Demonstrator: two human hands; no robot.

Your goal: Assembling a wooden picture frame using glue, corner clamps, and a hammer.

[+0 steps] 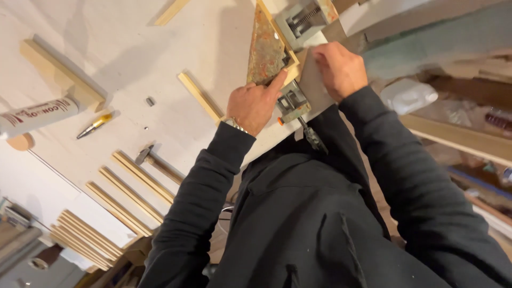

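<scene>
At the top centre of the frame, a wooden frame corner (pixel 292 60) sits in a grey metal clamp (pixel 292 101) at the edge of our white workbench (pixel 133 53). Inside the corner lies a mottled, rust-and-green triangular panel (pixel 265 49), rough and flaking in look. Our left hand (pixel 253 104) is loosely curled, its forefinger stretched out and pressing on the moulding where it meets the panel. Our right hand (pixel 338 68) is bent over the grey board (pixel 316 88) just beside the joint; its fingertips are hidden, so we cannot tell what, if anything, they pinch. Holding the joint well, we judge, means pressing flat and steady so both mouldings stay flush in the clamp. A second clamp (pixel 304 20) grips the frame higher up. Farther out, pale square-edged wood strips (pixel 130 189) lie in rows at lower left, beside a hammer (pixel 154 160). A glue tube (pixel 34 114) and a yellow-handled tool (pixel 95 125) rest at far left.
</scene>
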